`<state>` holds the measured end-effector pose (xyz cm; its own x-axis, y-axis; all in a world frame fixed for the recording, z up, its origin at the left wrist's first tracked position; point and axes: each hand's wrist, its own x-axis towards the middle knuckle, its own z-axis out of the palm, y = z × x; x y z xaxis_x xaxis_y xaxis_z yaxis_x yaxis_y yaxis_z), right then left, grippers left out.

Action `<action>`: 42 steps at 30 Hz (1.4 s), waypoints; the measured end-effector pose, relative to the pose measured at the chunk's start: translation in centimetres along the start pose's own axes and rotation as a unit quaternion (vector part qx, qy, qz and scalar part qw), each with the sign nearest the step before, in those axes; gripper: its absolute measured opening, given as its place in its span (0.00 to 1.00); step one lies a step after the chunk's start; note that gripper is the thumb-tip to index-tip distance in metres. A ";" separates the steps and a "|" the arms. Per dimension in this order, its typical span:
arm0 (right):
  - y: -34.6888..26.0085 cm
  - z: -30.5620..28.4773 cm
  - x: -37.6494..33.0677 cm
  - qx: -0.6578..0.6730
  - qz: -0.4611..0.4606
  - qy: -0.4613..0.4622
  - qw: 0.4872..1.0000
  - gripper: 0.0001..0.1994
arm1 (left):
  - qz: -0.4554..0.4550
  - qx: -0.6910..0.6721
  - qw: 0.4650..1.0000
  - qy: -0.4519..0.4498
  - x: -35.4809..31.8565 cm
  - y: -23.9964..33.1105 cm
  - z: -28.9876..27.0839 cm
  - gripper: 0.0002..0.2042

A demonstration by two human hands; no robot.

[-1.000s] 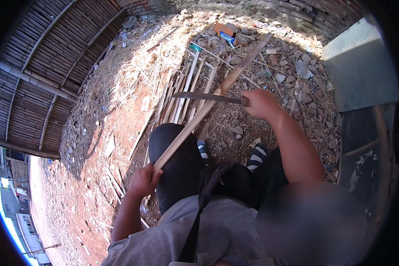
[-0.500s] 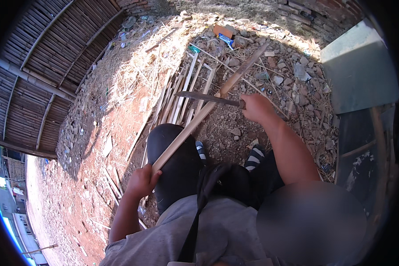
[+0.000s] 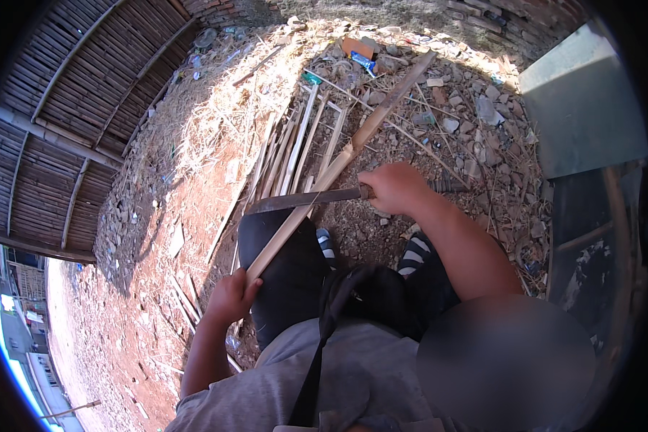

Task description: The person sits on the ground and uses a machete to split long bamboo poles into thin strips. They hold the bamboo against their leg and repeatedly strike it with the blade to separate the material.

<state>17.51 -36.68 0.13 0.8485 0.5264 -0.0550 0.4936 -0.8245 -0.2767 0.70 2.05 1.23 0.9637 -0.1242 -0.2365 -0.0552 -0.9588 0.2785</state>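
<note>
My left hand is closed around the near end of a long split bamboo strip. The strip slants away over my left knee to the far right, with a node about midway and a darker far part. In my right hand, closed on its handle, is a machete. Its long dark blade points left and crosses the strip just beyond my knee, between the node and my left hand. Part of the handle is hidden by my fingers.
Several thin pale strips lie on the ground beyond my left knee. Rubble and dry straw cover the ground farther off. A bamboo-slat panel stands at the left, a grey-green sheet at the right. My sandalled feet are close below.
My right hand has drawn the machete toward me and left along the strip, from near the node to near my knee. My left hand stays in place.
</note>
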 end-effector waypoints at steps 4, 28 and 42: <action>0.8 -0.4 0.7 -0.003 0.040 0.004 0.999 0.09 | -0.023 0.012 1.000 -0.005 -0.2 0.0 0.2 0.19; -0.5 1.4 0.5 0.001 -0.037 0.051 0.998 0.10 | -0.017 -0.002 1.000 0.001 -0.3 0.4 0.1 0.18; 5.8 1.7 0.6 0.321 0.211 -0.055 0.922 0.22 | 0.006 0.008 1.000 0.018 0.1 0.5 0.2 0.18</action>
<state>20.57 -40.78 -3.14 0.8973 0.2338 -0.3744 -0.1205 -0.6861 -0.7174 0.69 1.49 1.12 0.9717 -0.1267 -0.1995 -0.0708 -0.9614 0.2659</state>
